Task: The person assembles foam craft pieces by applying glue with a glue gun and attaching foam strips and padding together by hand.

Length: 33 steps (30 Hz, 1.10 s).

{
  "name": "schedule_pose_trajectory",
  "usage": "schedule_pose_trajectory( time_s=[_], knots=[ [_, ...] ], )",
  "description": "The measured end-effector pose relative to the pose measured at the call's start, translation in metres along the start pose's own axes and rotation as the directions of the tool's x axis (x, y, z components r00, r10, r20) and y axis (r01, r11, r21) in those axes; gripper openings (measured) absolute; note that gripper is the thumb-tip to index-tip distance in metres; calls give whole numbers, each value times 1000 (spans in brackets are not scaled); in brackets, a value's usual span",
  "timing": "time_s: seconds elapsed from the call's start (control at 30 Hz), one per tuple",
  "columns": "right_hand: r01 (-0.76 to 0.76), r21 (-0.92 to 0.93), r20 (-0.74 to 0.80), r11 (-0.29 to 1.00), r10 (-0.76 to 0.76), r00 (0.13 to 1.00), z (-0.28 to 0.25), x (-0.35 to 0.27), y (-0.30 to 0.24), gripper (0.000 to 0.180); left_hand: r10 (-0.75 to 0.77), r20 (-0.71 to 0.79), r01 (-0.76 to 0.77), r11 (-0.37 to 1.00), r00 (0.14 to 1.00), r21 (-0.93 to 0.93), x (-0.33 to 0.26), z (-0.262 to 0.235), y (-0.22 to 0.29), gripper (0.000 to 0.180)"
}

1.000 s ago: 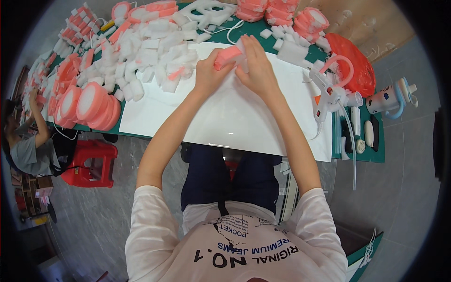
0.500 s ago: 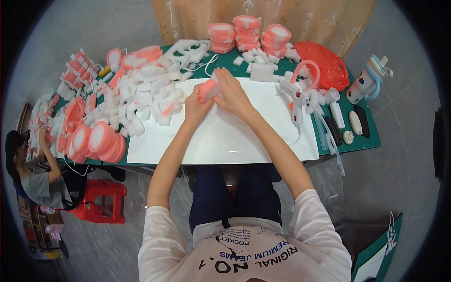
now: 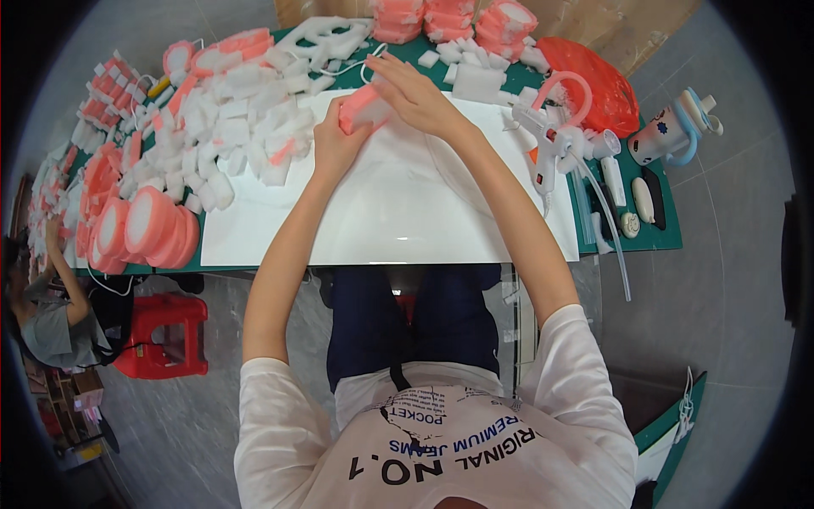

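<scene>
My left hand (image 3: pixel 337 142) is wrapped around a pink-and-white foam block (image 3: pixel 366 109), its thumb along the near side. My right hand (image 3: pixel 415 95) lies against the block's right and far side, fingers stretched out flat and close together. Both hands are over the far part of a white board (image 3: pixel 398 204) on the green table. The right palm and part of the block's far side are hidden. A thin white strand or cord (image 3: pixel 377 53) shows just beyond the right fingertips.
White foam pieces (image 3: pixel 246 119) are heaped left of the board, with pink-rimmed foam rounds (image 3: pixel 153 225) in front. A glue gun (image 3: pixel 545 161), a red plastic bag (image 3: pixel 598 85) and a bottle (image 3: pixel 666 136) stand right. Another person (image 3: pixel 55 318) works at far left beside a red stool (image 3: pixel 170 335).
The whole view has shifted, so the table sits higher in the picture. My right fingers have turned flatter over the foam block, which stays in my left hand.
</scene>
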State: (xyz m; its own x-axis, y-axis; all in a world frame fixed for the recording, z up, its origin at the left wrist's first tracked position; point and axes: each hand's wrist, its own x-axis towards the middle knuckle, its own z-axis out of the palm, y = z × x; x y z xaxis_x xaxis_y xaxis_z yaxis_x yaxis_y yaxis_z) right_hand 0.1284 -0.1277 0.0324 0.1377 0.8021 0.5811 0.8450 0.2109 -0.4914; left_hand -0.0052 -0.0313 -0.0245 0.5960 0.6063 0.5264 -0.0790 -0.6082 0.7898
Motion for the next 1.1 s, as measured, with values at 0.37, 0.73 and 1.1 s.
schedule_pose_trajectory(
  time_s=[0.37, 0.73, 1.1],
  knots=[
    [61, 127, -352, 990, -13, 936, 38, 14, 7, 36, 23, -46, -21, 999, 999, 38, -3, 0, -7, 42],
    [117, 105, -445, 988, -59, 894, 52, 33, 19, 31, -24, -103, 26, 1000, 994, 18, 3, 5, -3, 34],
    [64, 155, -502, 986, 23, 864, 56, 26, 10, 28, -81, 18, 79, 992, 997, 99, -1, -4, -6, 42]
  ],
)
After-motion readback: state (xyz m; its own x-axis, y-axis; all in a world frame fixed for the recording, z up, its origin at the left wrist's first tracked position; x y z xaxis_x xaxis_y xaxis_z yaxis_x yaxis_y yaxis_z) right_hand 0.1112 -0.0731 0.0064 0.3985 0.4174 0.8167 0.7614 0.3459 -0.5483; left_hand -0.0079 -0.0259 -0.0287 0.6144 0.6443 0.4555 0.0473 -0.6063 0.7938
